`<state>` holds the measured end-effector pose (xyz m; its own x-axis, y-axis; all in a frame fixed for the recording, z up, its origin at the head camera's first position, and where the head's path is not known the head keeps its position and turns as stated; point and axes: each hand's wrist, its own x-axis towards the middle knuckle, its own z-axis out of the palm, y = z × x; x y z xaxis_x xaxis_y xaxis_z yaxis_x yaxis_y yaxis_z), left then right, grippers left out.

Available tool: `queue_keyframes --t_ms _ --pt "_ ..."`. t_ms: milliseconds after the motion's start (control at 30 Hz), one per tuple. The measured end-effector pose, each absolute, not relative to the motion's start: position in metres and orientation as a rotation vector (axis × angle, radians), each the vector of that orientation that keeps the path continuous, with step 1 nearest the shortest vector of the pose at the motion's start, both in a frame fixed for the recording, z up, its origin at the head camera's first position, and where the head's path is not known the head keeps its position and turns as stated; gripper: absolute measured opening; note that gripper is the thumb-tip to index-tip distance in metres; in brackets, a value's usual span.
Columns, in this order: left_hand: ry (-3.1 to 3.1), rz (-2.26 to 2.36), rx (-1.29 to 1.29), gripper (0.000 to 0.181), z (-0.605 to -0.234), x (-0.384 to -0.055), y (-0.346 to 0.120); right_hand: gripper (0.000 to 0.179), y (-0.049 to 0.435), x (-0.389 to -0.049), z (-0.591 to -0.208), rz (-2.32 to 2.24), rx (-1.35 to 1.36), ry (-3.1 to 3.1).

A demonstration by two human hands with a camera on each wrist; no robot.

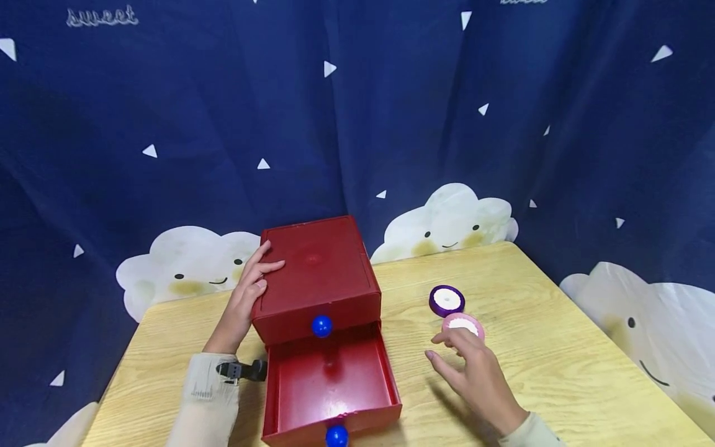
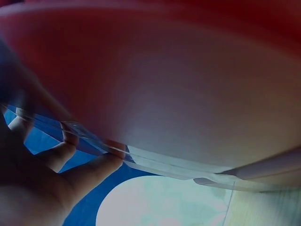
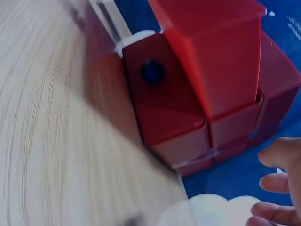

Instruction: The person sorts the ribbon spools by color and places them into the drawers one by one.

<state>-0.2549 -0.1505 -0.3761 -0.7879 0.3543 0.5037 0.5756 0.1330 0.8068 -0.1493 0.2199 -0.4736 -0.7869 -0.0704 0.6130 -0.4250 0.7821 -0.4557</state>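
Note:
A red drawer box (image 1: 321, 261) with blue ball knobs stands on the table. Below its top drawer, another drawer (image 1: 335, 382) is pulled well out, and its bare floor shows. My left hand (image 1: 249, 292) rests against the box's upper left edge, fingers spread over its top and side; the left wrist view shows those fingers (image 2: 96, 172) along the box wall. Right of the box, my right hand (image 1: 475, 372) hovers with loosely bent fingers and thumb apart, nothing between them. Its fingertips overlap a pink ribbon spool (image 1: 475, 324). Just behind lies a purple ribbon spool (image 1: 447, 300).
In the right wrist view a closed lower drawer with a dark blue knob (image 3: 152, 71) sits beneath the pulled-out one. Behind the wooden table (image 1: 530, 347) hangs a dark blue curtain (image 1: 301, 124) with white triangles and clouds. The table's right edge runs past the spools.

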Motion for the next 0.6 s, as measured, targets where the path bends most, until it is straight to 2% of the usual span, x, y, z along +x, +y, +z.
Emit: queue_keyframes --t_ms 267,600 --pt "-2.213 -1.724 -0.918 0.041 -0.376 -0.256 -0.151 0.031 0.239 -0.163 -0.488 0.809 0.382 -2.362" --pt "-2.217 -1.724 -0.917 0.04 -0.375 -0.256 -0.15 0.032 0.253 -0.176 -0.504 0.773 0.212 -2.414"
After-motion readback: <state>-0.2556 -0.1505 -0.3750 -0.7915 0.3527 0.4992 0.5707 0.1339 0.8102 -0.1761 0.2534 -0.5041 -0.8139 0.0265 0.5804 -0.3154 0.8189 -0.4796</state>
